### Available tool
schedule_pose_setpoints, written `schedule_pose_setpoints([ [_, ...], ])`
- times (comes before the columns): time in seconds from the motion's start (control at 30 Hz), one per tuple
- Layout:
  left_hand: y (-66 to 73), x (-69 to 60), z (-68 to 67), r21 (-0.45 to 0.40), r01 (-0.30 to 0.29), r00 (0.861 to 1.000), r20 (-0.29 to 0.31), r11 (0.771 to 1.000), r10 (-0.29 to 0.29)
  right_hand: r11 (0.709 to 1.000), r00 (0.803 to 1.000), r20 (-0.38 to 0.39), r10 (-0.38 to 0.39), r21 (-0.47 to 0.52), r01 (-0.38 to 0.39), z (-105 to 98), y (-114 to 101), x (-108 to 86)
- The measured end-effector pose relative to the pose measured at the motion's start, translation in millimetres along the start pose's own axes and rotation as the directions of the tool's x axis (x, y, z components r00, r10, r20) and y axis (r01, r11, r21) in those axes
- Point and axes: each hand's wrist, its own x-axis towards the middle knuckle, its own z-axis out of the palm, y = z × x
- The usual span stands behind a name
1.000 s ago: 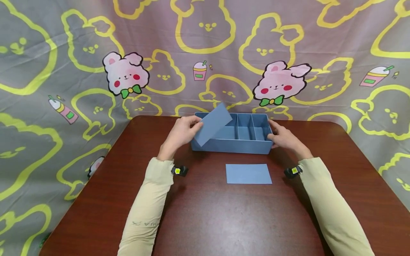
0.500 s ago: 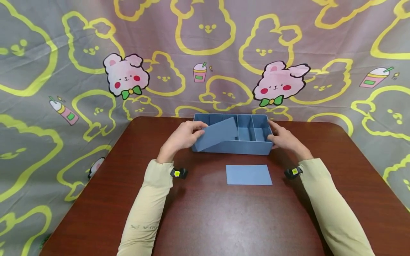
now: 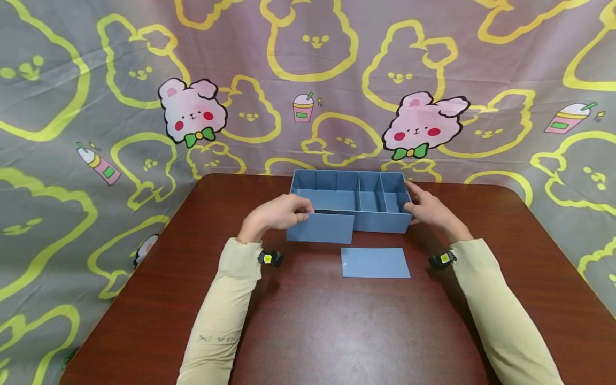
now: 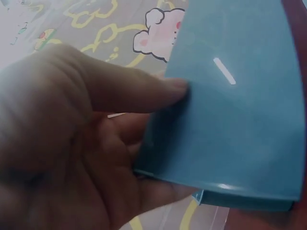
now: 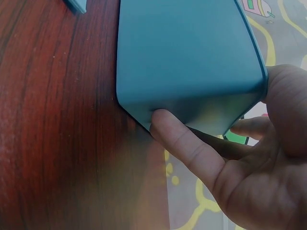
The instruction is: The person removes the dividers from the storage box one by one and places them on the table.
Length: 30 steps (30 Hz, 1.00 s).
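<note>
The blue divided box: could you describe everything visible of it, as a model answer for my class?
The box looks like smooth plastic: long, rectangular, open-topped. Two dividers leave one wide compartment at left and two narrow ones at right. It sits upright on the table near the far edge. The right grip holds its right end. A panel in the left grip hides part of its front; whether they touch is unclear.

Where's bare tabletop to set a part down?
Free: tabletop between left sleeve and right sleeve, nearer than the flat panel; also outside each sleeve. Crowded: the far middle, where the left hand holds a second panel in front of the divided box and the right hand grips the box's right end.
</note>
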Motion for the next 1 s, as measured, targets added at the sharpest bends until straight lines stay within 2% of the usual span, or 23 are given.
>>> schedule_pose_setpoints([
  [0.27,-1.6,-0.5,1.9,0.059,0.061,0.991,0.112,0.996,-0.067,1.000,1.000,-0.005,0.001,0.004,-0.001,-0.3,0.1,-0.9],
  [0.43,-4.2,-4.3,0.9,0.033,0.094,0.984,0.146,0.995,-0.098,1.000,1.000,0.002,-0.005,0.008,0.005,1.7,-1.0,-1.0],
  [0.7,-11.3,-6.9,1.6,0.045,0.084,0.985,0.149,0.995,-0.090,1.000,1.000,-0.006,-0.009,-0.005,0.009,-0.5,-2.8,-1.8],
  [0.87,-15.9,-6.4,7.6,0.068,0.062,0.982,0.175,0.996,-0.073,1.000,1.000,0.010,-0.015,0.005,0.015,-0.7,-1.4,-2.4],
  [1.0,-20.1,-4.7,13.4,0.075,0.066,0.979,0.187,0.995,-0.079,1.000,1.000,0.005,-0.026,0.013,0.026,-0.5,-0.8,-2.9],
])
